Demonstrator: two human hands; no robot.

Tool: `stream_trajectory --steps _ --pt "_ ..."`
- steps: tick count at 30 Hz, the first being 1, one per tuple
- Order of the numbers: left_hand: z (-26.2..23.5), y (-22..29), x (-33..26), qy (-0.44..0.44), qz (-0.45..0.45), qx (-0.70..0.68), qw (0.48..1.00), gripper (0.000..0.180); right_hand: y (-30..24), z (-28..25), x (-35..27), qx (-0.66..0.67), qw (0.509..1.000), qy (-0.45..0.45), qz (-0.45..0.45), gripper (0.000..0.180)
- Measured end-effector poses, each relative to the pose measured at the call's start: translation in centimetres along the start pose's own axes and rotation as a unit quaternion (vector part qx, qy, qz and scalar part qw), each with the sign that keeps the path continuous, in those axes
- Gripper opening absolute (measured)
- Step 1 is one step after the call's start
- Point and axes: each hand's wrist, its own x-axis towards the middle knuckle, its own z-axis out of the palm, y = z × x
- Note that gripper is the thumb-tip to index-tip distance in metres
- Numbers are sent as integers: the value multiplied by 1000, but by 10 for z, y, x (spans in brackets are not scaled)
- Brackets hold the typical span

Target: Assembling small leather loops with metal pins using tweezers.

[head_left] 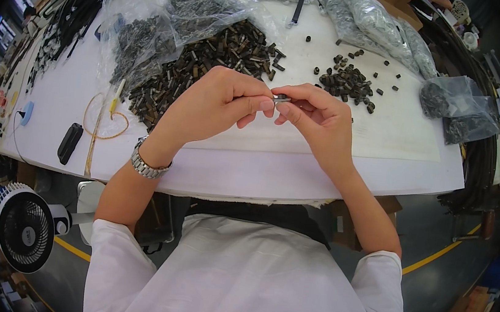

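Observation:
My left hand [222,103] and my right hand [319,117] meet above the white table, fingertips pinched together. Between them is a small dark metallic piece [280,99], mostly covered by the fingers, so its exact kind does not show. The left thumb and forefinger grip one side of it, the right ones the other. Behind the left hand spreads a large heap of small dark brown tube-like pieces [238,47]. Beyond the right hand lies a smaller, looser pile of short dark cylindrical pieces [348,81].
A clear plastic bag [153,28] of dark parts lies against the big heap. More filled bags [375,28] stand at the back right, and others [462,106] at the right edge. A black case [70,143] and yellow cord [104,137] sit left. A fan [26,229] stands lower left.

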Motion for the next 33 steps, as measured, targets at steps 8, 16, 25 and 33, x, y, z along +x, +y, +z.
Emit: stream_trajectory --steps 8,16,25,33 --pt "21 -10 6 215 288 278 891 17 -3 -1 -4 101 995 22 10 22" --pt "-1 -3 6 -68 -57 -191 978 30 -1 -3 -9 -49 998 17 -44 24" --pt "-3 -12 8 -86 -27 -231 969 32 -4 1 -6 -7 1000 14 -13 24" --pt "-3 -4 4 -72 -1 -144 987 32 -2 3 -14 2 999 31 18 18"
